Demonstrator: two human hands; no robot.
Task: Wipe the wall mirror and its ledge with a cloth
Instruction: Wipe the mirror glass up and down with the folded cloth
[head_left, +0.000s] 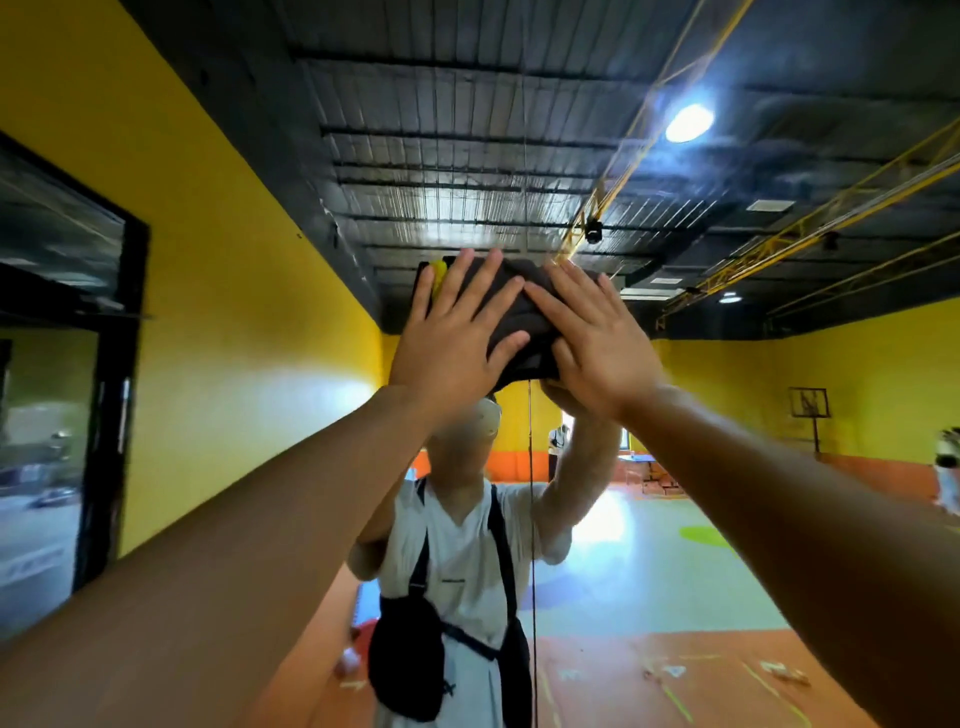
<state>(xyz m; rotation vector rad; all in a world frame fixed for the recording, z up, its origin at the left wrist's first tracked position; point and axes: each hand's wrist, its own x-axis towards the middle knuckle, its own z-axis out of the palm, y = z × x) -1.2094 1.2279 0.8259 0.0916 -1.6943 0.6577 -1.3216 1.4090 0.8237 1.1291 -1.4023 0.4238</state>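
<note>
Hands are up high and side by side. The left hand (457, 338) and the right hand (597, 348) both lie flat, fingers straight and spread, pressing a dark grey folded fabric cloth (511, 314) against the big glass wall mirror (649, 519). No pinching or curling that I can see, just palms and fingers pushing. The cloth sits under both sets of fingers, and a small yellow patch (439, 270) peeks out by the left fingertips.

My take on how it handles: the cloth looks soft, light and floppy, so it'll probably bunch up or slip out if only one corner gets pushed. Glass is slick, so I'd expect it to glide easily. I'd keep it folded as a pad and spread the pressure over the middle, maybe hooking a thumb under the lower edge. The mirror is stiff but breakable, so press evenly, not hard. The ledge isn't in view, presumably somewhere well below the hands.
</note>
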